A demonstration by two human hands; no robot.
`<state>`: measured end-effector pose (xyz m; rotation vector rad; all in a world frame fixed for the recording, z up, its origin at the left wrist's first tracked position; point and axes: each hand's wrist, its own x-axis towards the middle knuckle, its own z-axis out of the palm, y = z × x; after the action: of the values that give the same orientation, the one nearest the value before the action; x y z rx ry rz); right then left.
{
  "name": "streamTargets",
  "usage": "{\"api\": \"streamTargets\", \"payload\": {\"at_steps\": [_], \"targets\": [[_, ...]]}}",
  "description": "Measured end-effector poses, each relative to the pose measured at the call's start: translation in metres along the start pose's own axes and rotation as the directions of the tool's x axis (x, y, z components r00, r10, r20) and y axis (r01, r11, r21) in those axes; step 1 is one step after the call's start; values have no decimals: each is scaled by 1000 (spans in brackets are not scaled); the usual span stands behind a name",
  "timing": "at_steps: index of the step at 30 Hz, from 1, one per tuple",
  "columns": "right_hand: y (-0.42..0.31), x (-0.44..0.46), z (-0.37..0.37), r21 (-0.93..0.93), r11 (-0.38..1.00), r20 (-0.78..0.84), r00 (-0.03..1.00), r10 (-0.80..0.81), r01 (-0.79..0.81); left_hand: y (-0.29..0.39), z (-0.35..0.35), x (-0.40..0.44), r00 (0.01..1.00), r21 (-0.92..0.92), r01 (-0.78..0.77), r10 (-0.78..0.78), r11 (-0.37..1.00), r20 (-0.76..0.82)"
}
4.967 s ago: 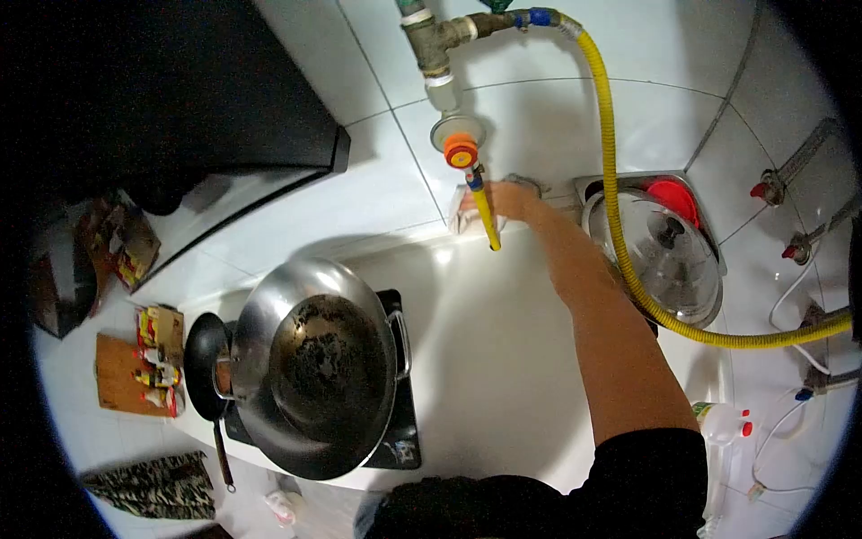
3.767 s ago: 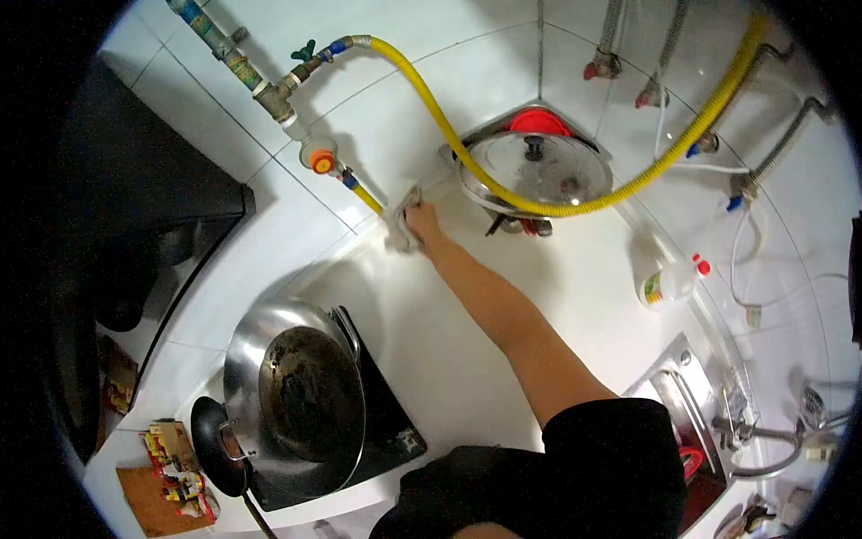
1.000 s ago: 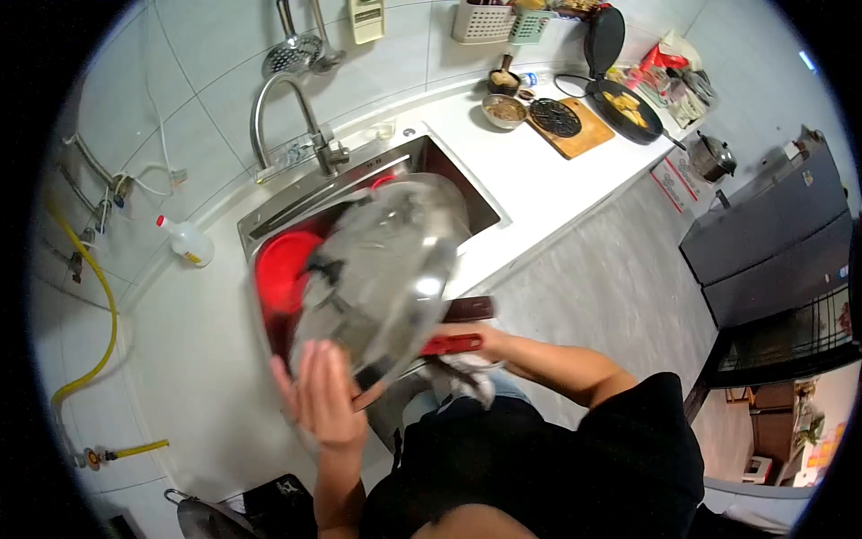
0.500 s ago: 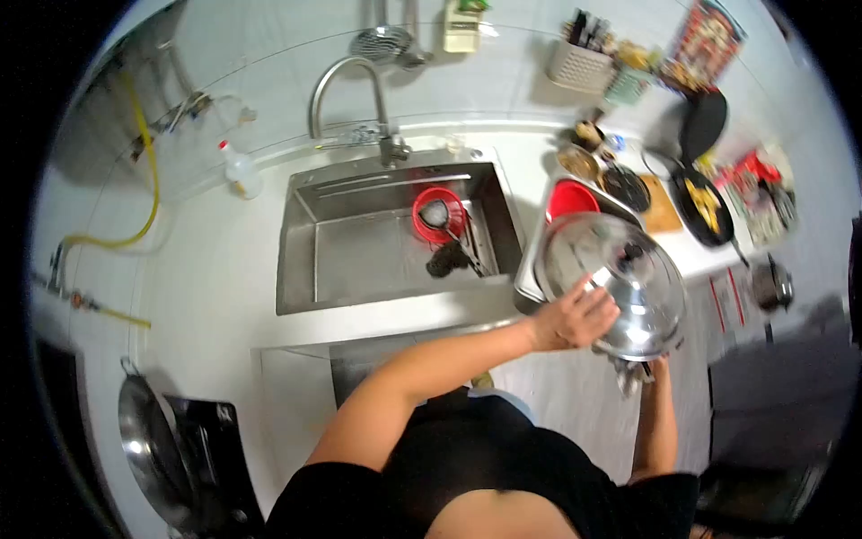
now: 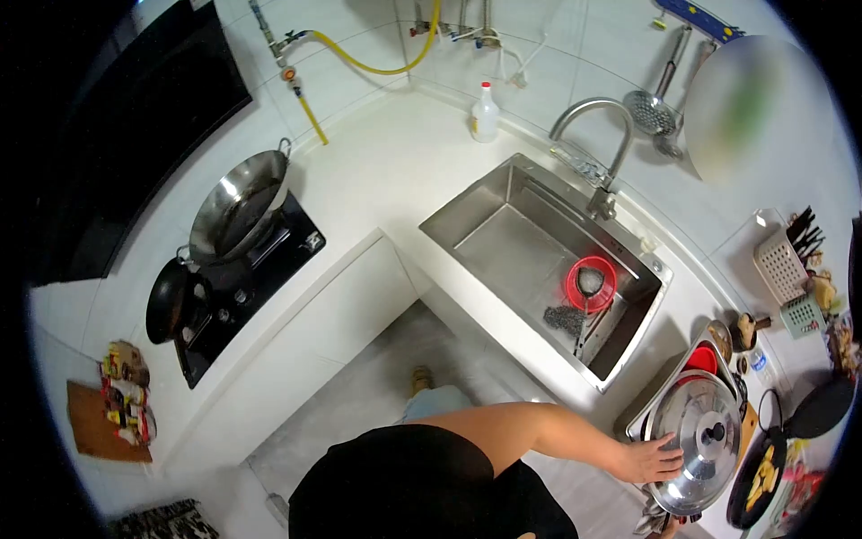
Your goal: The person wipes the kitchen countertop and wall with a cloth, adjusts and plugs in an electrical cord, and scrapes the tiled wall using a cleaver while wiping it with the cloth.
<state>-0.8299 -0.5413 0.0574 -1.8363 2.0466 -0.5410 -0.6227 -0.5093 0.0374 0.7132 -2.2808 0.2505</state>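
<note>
1 lid (image 5: 687,422), clear with a metal rim and a black knob (image 5: 714,432): set over a metal tray (image 5: 636,422), at the counter's front edge, right of the sink. Whether the tray bears fully on the counter cannot be told.

1 left hand (image 5: 651,461): laid on the lid's near edge, fingers extended, not clenched.

1 right hand (image 5: 669,528): below the lid's lower rim, mostly hidden; its grip cannot be told. Beside it, 1 crumpled cloth (image 5: 648,516).

1 red bowl (image 5: 701,360): in the tray's back corner, partly under the lid.

1 black pan (image 5: 759,490): on the counter (image 5: 386,162) just right of the lid, yellow food inside.

1 sink (image 5: 503,211): holding 1 red basin (image 5: 575,287) toward its right end, and 1 dark scrubber (image 5: 564,319) nearer its front edge.

1 tap (image 5: 603,205): at the sink's back edge.

1 white bottle (image 5: 485,117), red cap: near the counter's back edge.

1 wok (image 5: 215,216): on the cooktop (image 5: 301,238), toward its back edge.
</note>
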Motion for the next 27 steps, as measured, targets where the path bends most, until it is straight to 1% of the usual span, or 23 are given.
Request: {"api": "streamTargets", "payload": {"at_steps": [1, 4, 5, 7, 9, 12, 15, 18, 19, 21, 23, 24, 25, 26, 27], "targets": [[-1, -3, 1, 7, 1000, -11, 1000, -9, 9, -2, -3, 5, 995, -90, 28, -19, 996, 96], [-18, -16, 5, 65, 998, -68, 998, -7, 11, -11, 5, 12, 993, -139, 17, -1, 990, 118], [-26, -20, 6, 101, 995, -90, 996, -11, 20, -14, -1, 14, 986, -157, 8, 18, 988, 164], [-51, -34, 12, 195, 980, -125, 992, -21, 46, -19, -5, 11, 982, -200, -9, 47, 980, 184], [-77, -50, 20, 294, 954, -125, 992, -27, 64, -23, -18, 9, 978, -259, -15, 68, 966, 198], [-126, -78, 44, 500, 864, -94, 995, -20, 64, -25, -56, -7, 991, -253, -1, 35, 968, 131], [-175, -108, 72, 682, 731, -17, 1000, -20, 26, -27, -86, -58, 998, -275, 52, -62, 960, -29], [-222, -138, 102, 809, 586, 88, 995, -40, -48, -38, -184, -123, 958, -425, 274, -282, 863, 45], [-239, -147, 113, 842, 534, 124, 991, -55, -76, -43, -190, -148, 934, -439, 314, -358, 841, -17], [-275, -163, 132, 888, 439, 199, 975, -101, -136, -49, -217, -193, 818, -473, 407, -542, 781, -193], [-315, -175, 152, 928, 313, 266, 947, -182, -201, -60, -263, -231, 690, -508, 500, -677, 701, -256], [-337, -179, 160, 938, 245, 301, 925, -230, -244, -64, -287, -252, 616, -549, 557, -754, 623, -229], [-364, -180, 171, 942, 170, 328, 900, -289, -289, -70, -314, -268, 541, -535, 592, -790, 602, -289], [-391, -179, 181, 935, 93, 352, 868, -350, -342, -75, -345, -283, 525, -447, 635, -776, 630, -349], [-421, -177, 191, 915, 11, 372, 830, -417, -404, -79, -364, -298, 430, -389, 706, -794, 592, -429]]}}
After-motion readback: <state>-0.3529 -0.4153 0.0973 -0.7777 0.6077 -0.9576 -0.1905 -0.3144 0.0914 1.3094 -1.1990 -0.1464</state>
